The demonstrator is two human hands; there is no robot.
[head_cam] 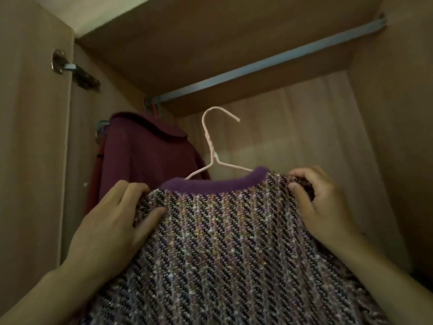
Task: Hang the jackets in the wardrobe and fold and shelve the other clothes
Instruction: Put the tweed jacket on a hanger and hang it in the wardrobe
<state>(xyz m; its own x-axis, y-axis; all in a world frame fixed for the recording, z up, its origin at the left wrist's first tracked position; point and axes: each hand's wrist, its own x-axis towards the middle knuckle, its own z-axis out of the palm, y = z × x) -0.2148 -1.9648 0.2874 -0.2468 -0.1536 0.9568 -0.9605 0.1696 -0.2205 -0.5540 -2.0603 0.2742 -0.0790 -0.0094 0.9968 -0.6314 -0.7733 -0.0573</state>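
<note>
While left hand (112, 221) and right hand (321, 205) grip tweed jacket (234, 242) | hanger (212, 146) shoulders hidden | hem cut off

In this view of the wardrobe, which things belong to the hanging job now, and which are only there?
Belong to the job:
tweed jacket, held at the shoulders by left hand and right hand
pink hanger inside it, hook not yet on the rail
rail

Only there:
maroon coat, already hanging
door hinge
</note>
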